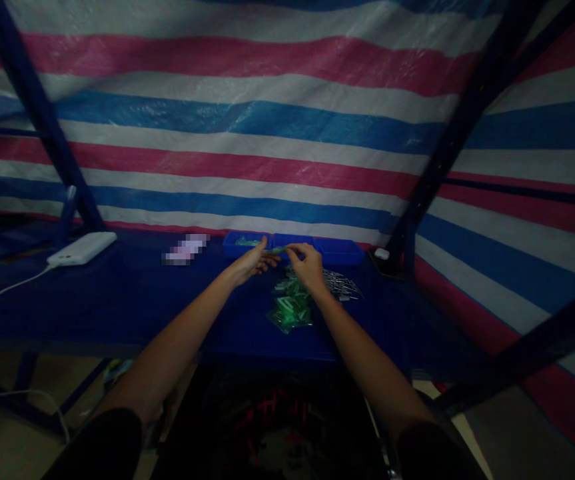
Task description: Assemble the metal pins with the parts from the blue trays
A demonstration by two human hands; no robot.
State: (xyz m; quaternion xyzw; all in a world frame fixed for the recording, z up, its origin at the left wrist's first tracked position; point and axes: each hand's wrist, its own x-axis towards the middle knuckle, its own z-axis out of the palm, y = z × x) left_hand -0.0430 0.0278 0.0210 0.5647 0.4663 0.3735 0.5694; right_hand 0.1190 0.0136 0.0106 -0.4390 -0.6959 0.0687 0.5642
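Slim green piece (278, 251) held up over the blue bench (132, 300)

In the head view, the green piece is thin, narrow and dull green, lying nearly level between the two hands; blur and dim light hide its finer detail. The right hand (308, 263) pinches its right end between thumb and fingertips. The left hand (254, 261) is at its other end, thumb raised and fingers spread below; whether it grips cannot be told.

Just below lies a heap of green packets (292, 308), clear and shiny, brighter toward the near edge. Thin silvery metal pins (342, 285) lie beside them, partly behind the right hand. Beyond stand three blue trays (343, 252) in a row, the left one holding pale green pieces (248, 242).
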